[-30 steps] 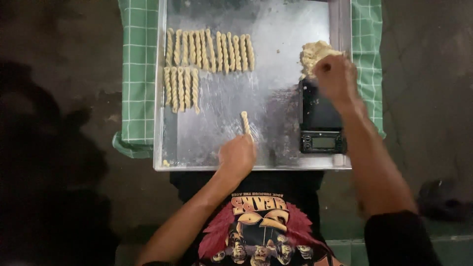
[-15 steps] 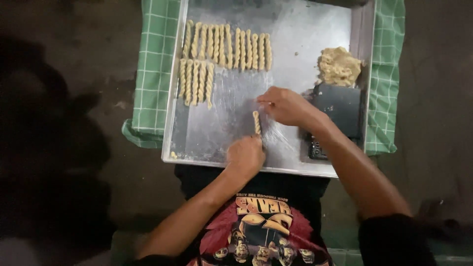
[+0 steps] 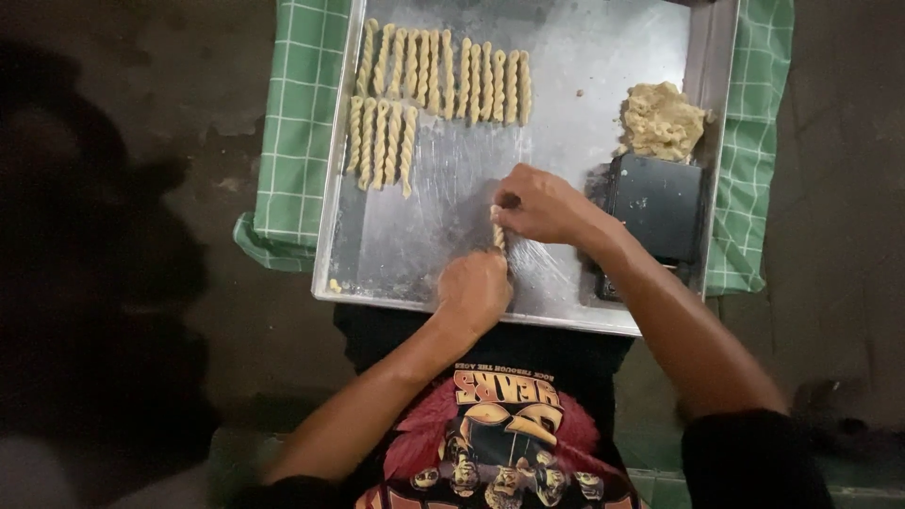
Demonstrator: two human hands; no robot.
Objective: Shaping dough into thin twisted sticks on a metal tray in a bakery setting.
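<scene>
Near tray (image 3: 377,254) centre, our right hand (image 3: 542,203) has come over from the dough lump (image 3: 662,121) at 2 o'clock; both it and left hand (image 3: 474,290) pinch the dough strip (image 3: 497,234).

The right hand (image 3: 537,203) has left the dough lump (image 3: 662,121); now it pinches the dough strip (image 3: 497,234) with the left hand (image 3: 474,290).

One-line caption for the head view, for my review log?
Both hands, left hand and right hand, hold a dough strip over a metal tray lined with twisted dough sticks.
</scene>
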